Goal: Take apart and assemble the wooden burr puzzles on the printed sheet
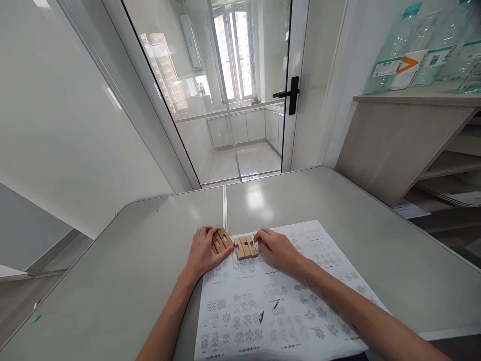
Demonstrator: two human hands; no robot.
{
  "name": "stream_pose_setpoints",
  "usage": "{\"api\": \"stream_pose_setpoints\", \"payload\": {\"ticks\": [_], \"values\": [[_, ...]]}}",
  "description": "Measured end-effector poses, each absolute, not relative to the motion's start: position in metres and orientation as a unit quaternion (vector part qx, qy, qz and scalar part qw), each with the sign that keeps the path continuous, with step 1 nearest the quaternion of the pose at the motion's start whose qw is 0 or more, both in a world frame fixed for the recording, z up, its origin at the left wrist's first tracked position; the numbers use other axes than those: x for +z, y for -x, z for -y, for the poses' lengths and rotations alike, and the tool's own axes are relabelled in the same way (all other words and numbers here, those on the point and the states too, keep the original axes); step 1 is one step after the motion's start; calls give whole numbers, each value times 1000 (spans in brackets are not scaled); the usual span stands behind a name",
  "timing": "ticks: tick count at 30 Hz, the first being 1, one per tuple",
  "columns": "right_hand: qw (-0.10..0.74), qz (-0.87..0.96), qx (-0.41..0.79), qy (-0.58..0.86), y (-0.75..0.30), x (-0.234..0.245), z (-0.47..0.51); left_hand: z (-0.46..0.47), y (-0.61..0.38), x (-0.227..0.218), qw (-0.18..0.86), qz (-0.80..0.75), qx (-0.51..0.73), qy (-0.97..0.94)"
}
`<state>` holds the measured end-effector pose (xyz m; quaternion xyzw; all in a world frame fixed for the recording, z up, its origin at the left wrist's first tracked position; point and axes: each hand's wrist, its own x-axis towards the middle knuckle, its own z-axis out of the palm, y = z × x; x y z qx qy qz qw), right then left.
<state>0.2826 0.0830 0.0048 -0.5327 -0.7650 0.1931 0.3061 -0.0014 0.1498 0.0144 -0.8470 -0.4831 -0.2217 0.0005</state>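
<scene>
While the left hand (pixel 206 252) grips brown slotted wooden pieces (pixel 221 242), the right hand (pixel 274 247) is at pale notched wooden pieces (pixel 246 247)

Nearest to the view, two bare forearms (pixel 169 311) come in from the lower edge. Between them lies a large white paper sheet (pixel 244 281), covered with rows of small grey printed drawings and marked with two black ticks (pixel 261 317). At the far edge of this sheet are both hands. The left fingers are closed on the brown pieces, with the thumb along their near side. Just beside these, between the two hands, the pale pieces are set side by side in a compact row on the sheet. The right fingers are bent at the right end of this row; whether they grip it or only touch it, I cannot tell. Under the sheet spreads a smooth light-grey counter (pixel 150 260), which has a narrow seam (pixel 224 205) running away from the hands. Beyond it, on the right, is a grey-brown wooden shelf unit (pixel 398 133), with several clear greenish plastic bottles (pixel 394 55) on its top. Straight ahead stands a white-framed glass door (pixel 298 45) with a black handle (pixel 293 95). Through the glass one sees low white cabinets (pixel 248 125) and a bright window (pixel 235 55).
</scene>
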Motion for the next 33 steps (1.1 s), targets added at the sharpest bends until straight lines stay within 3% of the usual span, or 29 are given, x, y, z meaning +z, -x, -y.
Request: {"api": "stream_pose_setpoints", "payload": {"ticks": [7, 15, 33], "values": [[362, 767, 199, 491, -276, 4, -79, -146, -2, 13, 19, 522, -204, 828], [307, 816, 191, 451, -278, 3, -75, -145, -5, 13, 24, 507, -212, 835], [297, 856, 161, 390, -275, 3, -71, -146, -8, 12, 24, 508, -223, 832]]}}
